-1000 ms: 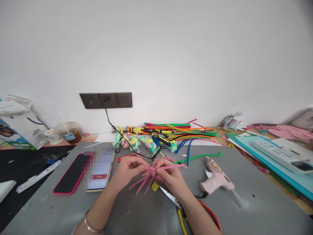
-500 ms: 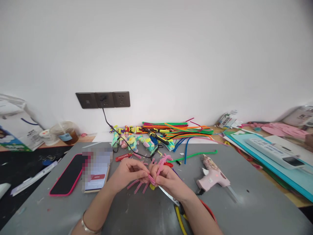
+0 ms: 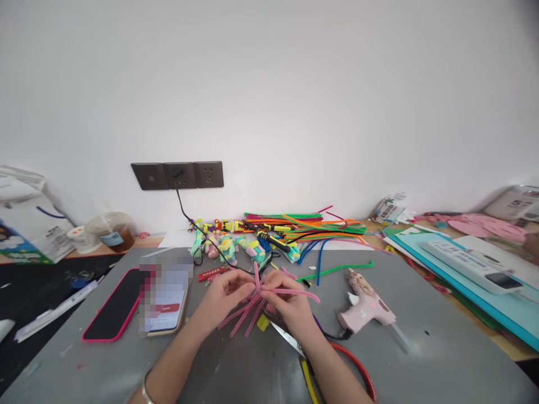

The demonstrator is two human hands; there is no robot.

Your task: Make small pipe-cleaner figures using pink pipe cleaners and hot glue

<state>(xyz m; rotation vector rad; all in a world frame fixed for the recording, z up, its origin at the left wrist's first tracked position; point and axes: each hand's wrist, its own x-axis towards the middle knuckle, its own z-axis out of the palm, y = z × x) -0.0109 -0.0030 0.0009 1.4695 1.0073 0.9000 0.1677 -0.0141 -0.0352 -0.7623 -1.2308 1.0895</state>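
Observation:
Both my hands meet over the grey table [image 3: 236, 370], pinching a bundle of pink pipe cleaners [image 3: 248, 312] at its middle. My left hand [image 3: 223, 297] is closed on the bundle's left side. My right hand [image 3: 286, 300] is closed on its right side, where one pink strand sticks out to the right and another points up. The loose ends fan down and left toward me. A yellow scrap [image 3: 263, 322] lies under the bundle.
Scissors [image 3: 290, 339] with red and yellow handles lie beneath my right wrist. A pink glue gun [image 3: 365, 308] sits to the right, two phones [image 3: 138, 303] to the left. Coloured pipe cleaners [image 3: 311, 224] and small twisted figures [image 3: 227, 244] lie by the wall. Paper and a remote fill the right side.
The pink strands that were bent upward over my right hand now stretch out to the right, and the bundle's ends hang lower. Both hands stayed in place.

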